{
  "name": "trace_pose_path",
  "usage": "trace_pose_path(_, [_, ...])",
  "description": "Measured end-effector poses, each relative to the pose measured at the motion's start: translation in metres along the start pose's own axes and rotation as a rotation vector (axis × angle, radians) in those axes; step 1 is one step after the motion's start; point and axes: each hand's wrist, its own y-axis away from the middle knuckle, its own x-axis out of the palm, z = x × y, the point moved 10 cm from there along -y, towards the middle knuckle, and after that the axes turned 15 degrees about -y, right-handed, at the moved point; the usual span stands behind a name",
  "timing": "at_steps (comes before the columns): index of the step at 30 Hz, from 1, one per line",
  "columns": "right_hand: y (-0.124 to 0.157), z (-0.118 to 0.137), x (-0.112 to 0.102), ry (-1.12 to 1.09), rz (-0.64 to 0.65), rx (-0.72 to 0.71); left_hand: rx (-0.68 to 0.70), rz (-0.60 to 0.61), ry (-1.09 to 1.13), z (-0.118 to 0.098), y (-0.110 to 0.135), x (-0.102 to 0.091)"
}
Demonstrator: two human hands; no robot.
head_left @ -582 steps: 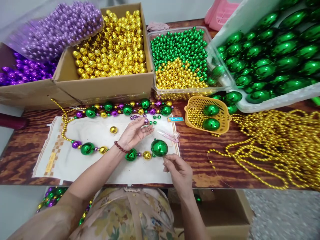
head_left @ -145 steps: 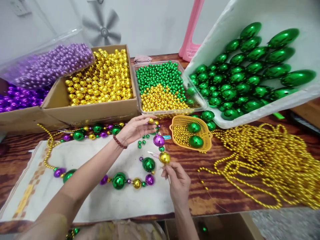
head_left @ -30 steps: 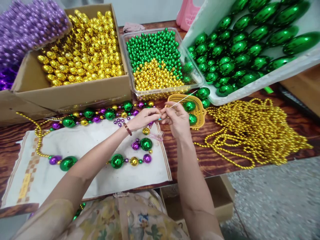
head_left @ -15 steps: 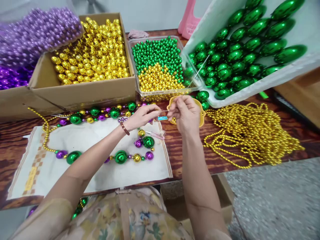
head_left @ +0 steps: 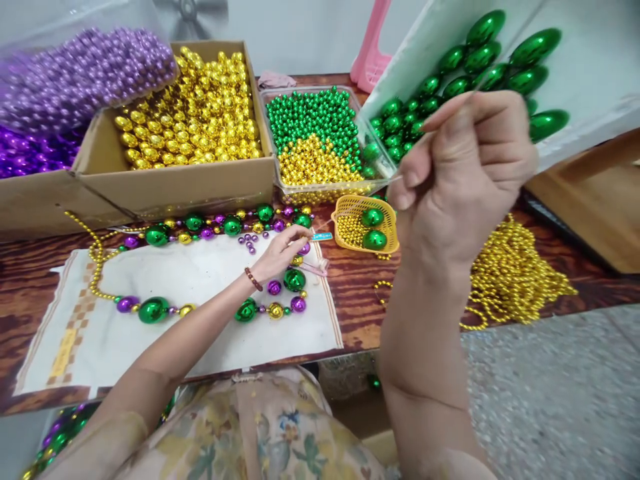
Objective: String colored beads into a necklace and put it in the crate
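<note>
My left hand (head_left: 284, 252), with a brown bead bracelet (head_left: 253, 279) on its wrist, is closed in a pinch at the right end of the bead garland (head_left: 246, 309). A thin pale thread (head_left: 327, 223) runs from its fingertips up to my right hand (head_left: 463, 160). That hand is raised close to the camera, closed on the thread, and a thin straight line, perhaps a needle, sticks up above it. Green, purple and gold balls make up the garland, which lies in a loop around the white cloth (head_left: 150, 357). Several small purple beads (head_left: 249, 243) lie loose by the cloth's top edge.
A yellow basket (head_left: 340, 237) holds small gold beads and two big green balls. Behind stand a clear tub (head_left: 327, 189) of green and gold beads, a cardboard box (head_left: 175, 187) of gold balls and a white foam box (head_left: 595, 120) of green balls. Gold bead strands (head_left: 520, 273) lie right.
My right hand has risen and moved right, away from my left hand, drawing the thread out and uncovering the yellow basket. My left hand has moved slightly left and down.
</note>
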Motion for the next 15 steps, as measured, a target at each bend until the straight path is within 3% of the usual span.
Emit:
trace_pose_path(3, [0.008, -0.024, 0.019, -0.032, 0.117, 0.114, -0.045, -0.019, -0.115, 0.018, 0.011, -0.005])
trace_pose_path(7, [0.020, -0.053, 0.040, -0.033, 0.250, 0.292, -0.177, -0.026, -0.433, 0.032, 0.036, -0.032])
trace_pose_path(10, [0.026, -0.065, 0.052, -0.022, 0.298, 0.383, -0.260, 0.243, -0.771, 0.036, 0.062, -0.028])
trace_pose_path(13, [0.027, -0.073, 0.056, -0.020, 0.293, 0.432, -0.242, 0.604, -0.982, 0.040, 0.088, -0.002])
trace_pose_path(15, [0.028, -0.077, 0.059, -0.041, 0.296, 0.446, -0.205, 0.728, -1.054, 0.042, 0.098, 0.014])
